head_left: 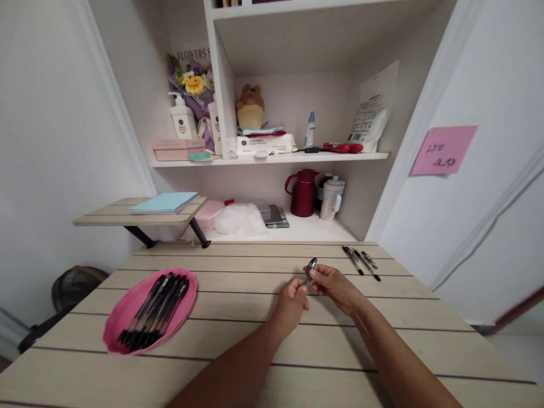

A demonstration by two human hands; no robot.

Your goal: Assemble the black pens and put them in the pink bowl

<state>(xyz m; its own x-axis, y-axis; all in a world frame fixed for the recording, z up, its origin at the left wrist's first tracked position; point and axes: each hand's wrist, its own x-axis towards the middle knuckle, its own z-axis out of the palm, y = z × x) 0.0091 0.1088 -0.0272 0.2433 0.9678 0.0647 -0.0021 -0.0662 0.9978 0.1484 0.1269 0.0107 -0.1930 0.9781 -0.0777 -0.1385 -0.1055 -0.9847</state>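
Observation:
Over the middle of the table I hold a pen [310, 268] with both hands, its dark, shiny end pointing up and away from me. My left hand [289, 306] is closed around the lower part, which is hidden in the fingers. Near the upper end, my right hand [335, 286] pinches the pen between thumb and fingers. To the left, a pink scalloped tray [111, 328] holds several black-capped clear pens [155, 311] lying side by side. Several pens or pen parts [360, 263] lie on the table beyond my right hand.
A raised wooden stand [102, 214] with blue paper [165, 202] is at the back left. Behind the slatted table [238, 362] are shelves [272, 161] with a red jug [302, 192], a pale cup [332, 198] and a white plastic bag [240, 220]. A pink note [444, 150] hangs on the right wall.

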